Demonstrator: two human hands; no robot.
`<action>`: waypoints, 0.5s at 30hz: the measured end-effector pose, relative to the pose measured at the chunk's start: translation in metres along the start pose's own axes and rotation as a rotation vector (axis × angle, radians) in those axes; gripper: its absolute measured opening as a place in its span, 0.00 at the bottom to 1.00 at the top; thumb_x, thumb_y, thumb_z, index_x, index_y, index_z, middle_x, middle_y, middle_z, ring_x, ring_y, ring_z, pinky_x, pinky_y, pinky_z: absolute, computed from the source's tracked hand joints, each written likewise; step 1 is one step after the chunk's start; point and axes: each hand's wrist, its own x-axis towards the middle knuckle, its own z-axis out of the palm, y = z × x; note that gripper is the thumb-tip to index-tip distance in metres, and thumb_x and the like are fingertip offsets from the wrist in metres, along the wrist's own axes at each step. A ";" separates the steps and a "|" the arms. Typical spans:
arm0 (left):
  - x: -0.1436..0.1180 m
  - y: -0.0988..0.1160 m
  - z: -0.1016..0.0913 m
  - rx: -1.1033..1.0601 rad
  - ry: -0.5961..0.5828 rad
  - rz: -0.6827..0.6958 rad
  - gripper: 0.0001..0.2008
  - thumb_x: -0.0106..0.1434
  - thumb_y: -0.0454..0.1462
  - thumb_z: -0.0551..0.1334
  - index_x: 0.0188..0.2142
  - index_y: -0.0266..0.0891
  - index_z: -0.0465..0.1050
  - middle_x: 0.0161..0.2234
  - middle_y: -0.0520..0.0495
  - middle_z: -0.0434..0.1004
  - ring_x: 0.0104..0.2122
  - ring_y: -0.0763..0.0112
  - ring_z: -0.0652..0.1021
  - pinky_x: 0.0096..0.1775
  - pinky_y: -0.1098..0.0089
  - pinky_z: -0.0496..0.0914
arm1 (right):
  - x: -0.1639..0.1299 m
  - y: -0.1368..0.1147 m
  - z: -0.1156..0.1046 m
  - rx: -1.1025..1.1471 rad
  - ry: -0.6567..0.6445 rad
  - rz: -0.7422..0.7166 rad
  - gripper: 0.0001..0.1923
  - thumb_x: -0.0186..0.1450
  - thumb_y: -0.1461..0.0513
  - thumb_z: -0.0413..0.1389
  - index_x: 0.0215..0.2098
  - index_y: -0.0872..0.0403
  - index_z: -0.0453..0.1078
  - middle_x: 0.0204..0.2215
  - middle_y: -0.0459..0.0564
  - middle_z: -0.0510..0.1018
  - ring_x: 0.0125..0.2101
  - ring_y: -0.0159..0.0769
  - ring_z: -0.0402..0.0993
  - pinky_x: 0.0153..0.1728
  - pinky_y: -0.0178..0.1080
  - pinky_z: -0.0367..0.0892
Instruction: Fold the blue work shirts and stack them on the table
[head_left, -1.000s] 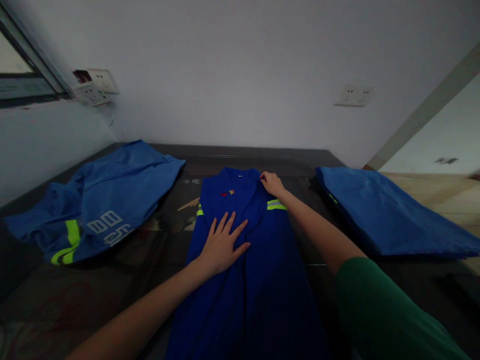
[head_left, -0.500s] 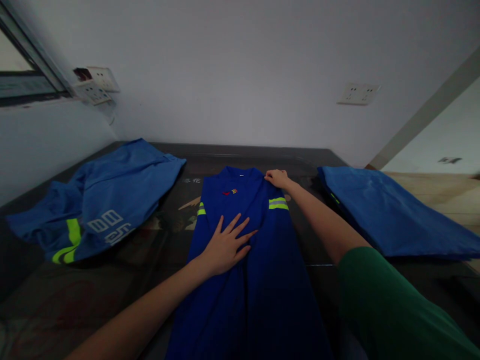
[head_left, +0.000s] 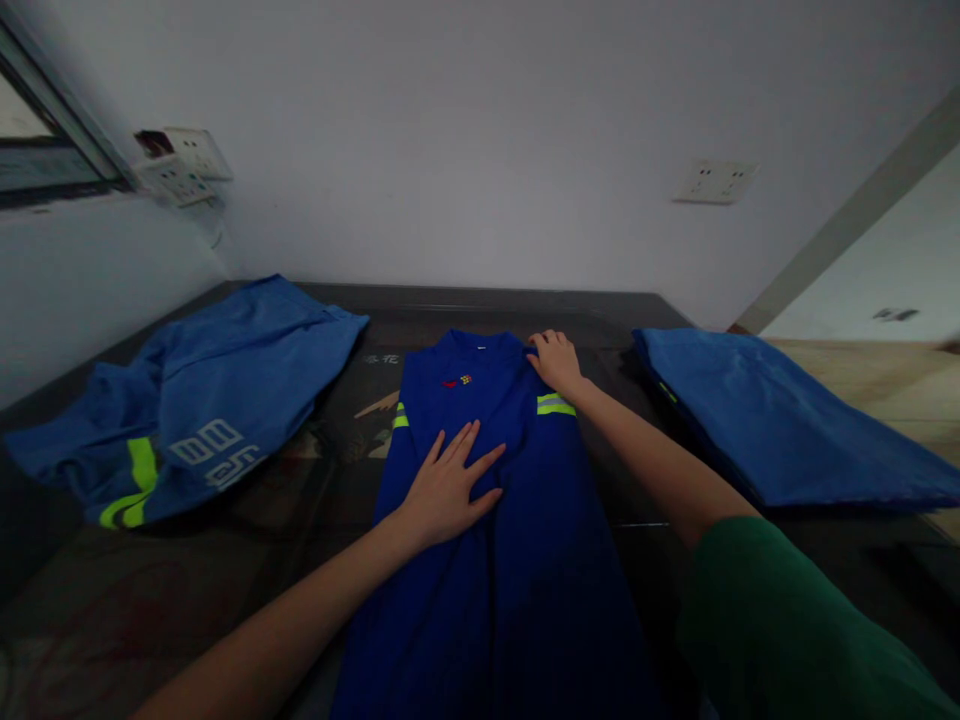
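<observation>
A dark blue work garment [head_left: 517,560] with yellow-green reflective bands lies lengthwise on the dark table [head_left: 315,470], folded narrow, collar at the far end. My left hand [head_left: 450,485] rests flat on its middle with the fingers spread. My right hand [head_left: 556,360] lies on the garment's far right shoulder near the collar, fingers bent down onto the cloth; whether it pinches the cloth I cannot tell.
A crumpled lighter blue garment [head_left: 202,400] with white lettering lies at the left. A folded blue garment [head_left: 765,420] lies at the right edge of the table. White wall [head_left: 480,150] behind holds sockets [head_left: 712,182]; more sockets [head_left: 176,165] sit by the window at left.
My right hand shifted slightly along the far shoulder by the collar. My left hand stayed flat on the garment, moving only a little.
</observation>
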 end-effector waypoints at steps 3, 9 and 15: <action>0.000 -0.001 0.001 -0.002 0.008 0.000 0.28 0.65 0.49 0.56 0.63 0.55 0.54 0.68 0.45 0.41 0.66 0.53 0.48 0.62 0.46 0.47 | -0.024 -0.018 0.001 0.058 -0.108 -0.018 0.29 0.69 0.48 0.45 0.62 0.56 0.58 0.62 0.64 0.58 0.60 0.55 0.54 0.55 0.50 0.55; 0.001 -0.003 0.004 0.020 0.000 0.004 0.29 0.65 0.51 0.55 0.64 0.57 0.52 0.68 0.45 0.43 0.66 0.53 0.47 0.61 0.45 0.47 | -0.050 -0.023 0.007 0.136 -0.372 0.071 0.41 0.65 0.38 0.37 0.68 0.50 0.45 0.68 0.58 0.45 0.66 0.55 0.40 0.61 0.54 0.44; 0.001 -0.005 0.008 0.020 0.016 0.000 0.23 0.71 0.47 0.44 0.64 0.57 0.53 0.68 0.48 0.45 0.66 0.57 0.50 0.62 0.47 0.48 | -0.064 -0.028 -0.020 0.254 -0.195 0.044 0.33 0.68 0.44 0.41 0.65 0.51 0.54 0.66 0.58 0.49 0.65 0.53 0.42 0.60 0.56 0.47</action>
